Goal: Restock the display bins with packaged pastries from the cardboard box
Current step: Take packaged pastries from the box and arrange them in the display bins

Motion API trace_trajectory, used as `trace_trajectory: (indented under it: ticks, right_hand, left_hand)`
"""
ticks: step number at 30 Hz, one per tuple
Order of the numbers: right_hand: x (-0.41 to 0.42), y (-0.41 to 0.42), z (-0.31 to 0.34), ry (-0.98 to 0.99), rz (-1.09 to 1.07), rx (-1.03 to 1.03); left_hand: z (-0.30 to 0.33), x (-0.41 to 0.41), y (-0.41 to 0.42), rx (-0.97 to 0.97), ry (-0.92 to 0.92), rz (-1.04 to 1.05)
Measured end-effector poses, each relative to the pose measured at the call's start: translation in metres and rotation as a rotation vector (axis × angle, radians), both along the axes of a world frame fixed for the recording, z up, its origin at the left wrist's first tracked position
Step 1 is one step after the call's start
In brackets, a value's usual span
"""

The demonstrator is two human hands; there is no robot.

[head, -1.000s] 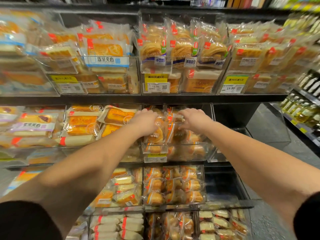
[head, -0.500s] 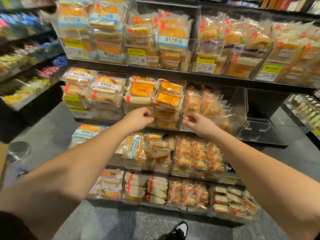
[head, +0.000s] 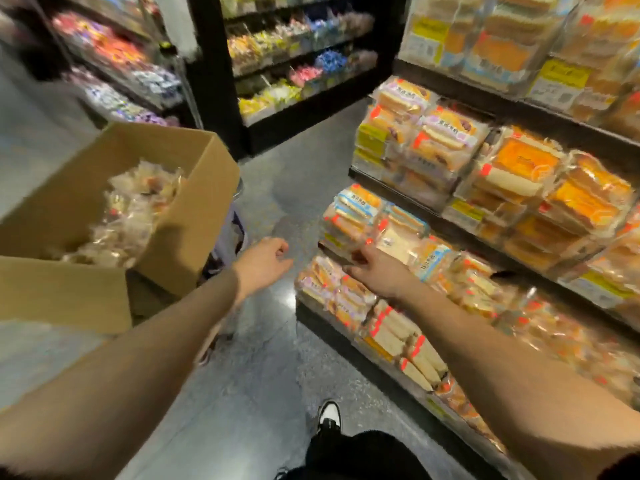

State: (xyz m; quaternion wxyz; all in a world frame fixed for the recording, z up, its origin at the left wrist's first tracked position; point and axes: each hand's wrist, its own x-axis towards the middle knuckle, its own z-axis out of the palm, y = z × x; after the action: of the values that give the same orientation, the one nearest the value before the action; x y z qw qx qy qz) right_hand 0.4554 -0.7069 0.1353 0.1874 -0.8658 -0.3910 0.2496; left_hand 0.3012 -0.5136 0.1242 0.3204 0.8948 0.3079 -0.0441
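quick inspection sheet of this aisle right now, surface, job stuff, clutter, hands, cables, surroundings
surface: grey polished floor, with a glare spot near the shelf base
job's things: open cardboard box on the left, holding clear-wrapped pastries; display bins on the right, stacked with packaged pastries
clutter: nothing seen
grippers: left hand loosely curled, holding nothing, between box and bins; right hand in front of the lower bins, holding nothing; contact unclear through blur
cables: nothing seen
surroundings: candy shelves behind; the person's shoe on the floor; something under the box, unclear
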Motion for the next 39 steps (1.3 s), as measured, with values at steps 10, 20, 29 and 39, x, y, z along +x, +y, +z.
trace_trajectory:
  ticks: [10, 20, 29, 39]
  right_hand:
    - [-0.067, 0.195, -0.046, -0.011, 0.459, -0.094]
    - [-0.073, 0.384, -0.066, 0.052, 0.610, -0.114]
    - [-0.072, 0.519, -0.069, -0.056, 0.638, -0.111]
    - [-0.079, 0.624, -0.107, -0.112, 0.463, -0.266]
  left_hand:
    - [-0.023, -0.125, 0.134, 0.248, 0.228, 0.185]
    - [-0.037, -0.145, 0.283, 0.144, 0.221, 0.454]
    - [-0.049, -0.158, 0.405, 0.010, 0.227, 0.692]
    - [-0.102, -0.180, 0.537, -0.158, 0.202, 0.725]
